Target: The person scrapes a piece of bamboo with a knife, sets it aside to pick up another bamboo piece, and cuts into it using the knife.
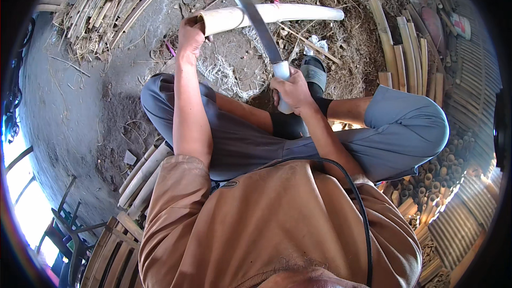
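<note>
A long, pale bamboo pole (304,13) lies across the front of me, its hollow near end toward the left. My left hand (191,37) is closed around that hollow end, with some fingers hidden behind it. In my right hand (293,92) is a machete (260,24), gripped by its whitish handle. The long blade points up and to the left, passing across the pole. Whether the blade touches the bamboo or hovers over it, I cannot tell. My legs are bent below, and a dark sandal (313,74) shows beside the right hand.
Split bamboo strips (114,0) are heaped at the far left. Upright bamboo pieces (400,48) line the right side, with stacked bamboo tubes (434,181) lower down. Pale shavings (226,77) litter the ground. A slatted wooden seat (114,256) stands lower left.
</note>
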A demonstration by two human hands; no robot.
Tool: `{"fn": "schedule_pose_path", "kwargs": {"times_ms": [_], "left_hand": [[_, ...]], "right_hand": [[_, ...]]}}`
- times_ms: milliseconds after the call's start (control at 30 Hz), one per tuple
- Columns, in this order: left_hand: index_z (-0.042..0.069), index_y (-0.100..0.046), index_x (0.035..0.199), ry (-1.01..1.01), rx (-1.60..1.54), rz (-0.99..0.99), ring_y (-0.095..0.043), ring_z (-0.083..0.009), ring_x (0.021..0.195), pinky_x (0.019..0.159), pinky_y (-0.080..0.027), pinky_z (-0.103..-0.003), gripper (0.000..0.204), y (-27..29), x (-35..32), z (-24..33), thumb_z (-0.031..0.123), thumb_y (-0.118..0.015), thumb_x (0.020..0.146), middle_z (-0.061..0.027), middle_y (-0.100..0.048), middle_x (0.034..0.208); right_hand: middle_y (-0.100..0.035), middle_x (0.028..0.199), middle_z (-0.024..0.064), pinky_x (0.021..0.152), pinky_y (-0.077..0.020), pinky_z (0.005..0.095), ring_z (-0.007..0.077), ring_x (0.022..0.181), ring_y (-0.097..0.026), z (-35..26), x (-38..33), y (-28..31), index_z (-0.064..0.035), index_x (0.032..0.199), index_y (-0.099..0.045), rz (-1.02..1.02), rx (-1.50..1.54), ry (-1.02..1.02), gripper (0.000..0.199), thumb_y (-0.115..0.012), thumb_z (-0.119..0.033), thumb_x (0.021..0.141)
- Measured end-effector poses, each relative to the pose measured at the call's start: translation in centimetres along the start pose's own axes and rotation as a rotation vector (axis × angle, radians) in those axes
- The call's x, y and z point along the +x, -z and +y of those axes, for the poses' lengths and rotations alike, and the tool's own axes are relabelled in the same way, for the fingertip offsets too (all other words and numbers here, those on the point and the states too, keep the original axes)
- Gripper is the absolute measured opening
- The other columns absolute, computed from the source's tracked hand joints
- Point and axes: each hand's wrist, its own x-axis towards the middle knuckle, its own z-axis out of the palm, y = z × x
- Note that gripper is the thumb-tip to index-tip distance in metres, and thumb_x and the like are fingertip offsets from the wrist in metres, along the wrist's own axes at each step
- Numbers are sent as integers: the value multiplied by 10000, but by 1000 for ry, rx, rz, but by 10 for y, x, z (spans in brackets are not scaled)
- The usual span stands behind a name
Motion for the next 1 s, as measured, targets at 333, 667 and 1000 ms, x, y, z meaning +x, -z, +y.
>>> {"fn": "schedule_pose_path", "kwargs": {"times_ms": [333, 667, 1000], "left_hand": [[-37, -716, 976, -17, 43, -19, -601, -95, 560, 479, -421, -230, 193, -9, -3, 7, 98, -681, 843, -70, -692, 747], [-37, -715, 987, -20, 40, 11, -612, -99, 564, 469, -417, -233, 205, -5, -1, -2, 93, -674, 834, -76, -703, 764], [-35, -718, 969, -27, 62, -11, -588, -97, 535, 479, -419, -237, 191, -4, -6, 1, 110, -669, 854, -65, -692, 733]], "right_hand": [[-543, 585, 53, 397, -461, 325, 149, 431, -538, 2, 5, 5, -28, 752, -536, 210, 164, -87, 95, -593, -34, 828], [-549, 600, 38, 378, -441, 310, 131, 420, -527, -7, 6, 10, -28, 819, -537, 195, -1, -70, 74, -605, -58, 822], [-564, 597, 21, 383, -434, 285, 109, 416, -533, 0, 4, 6, -23, 884, -541, 15, -71, 46, 91, -615, -57, 844]]}}
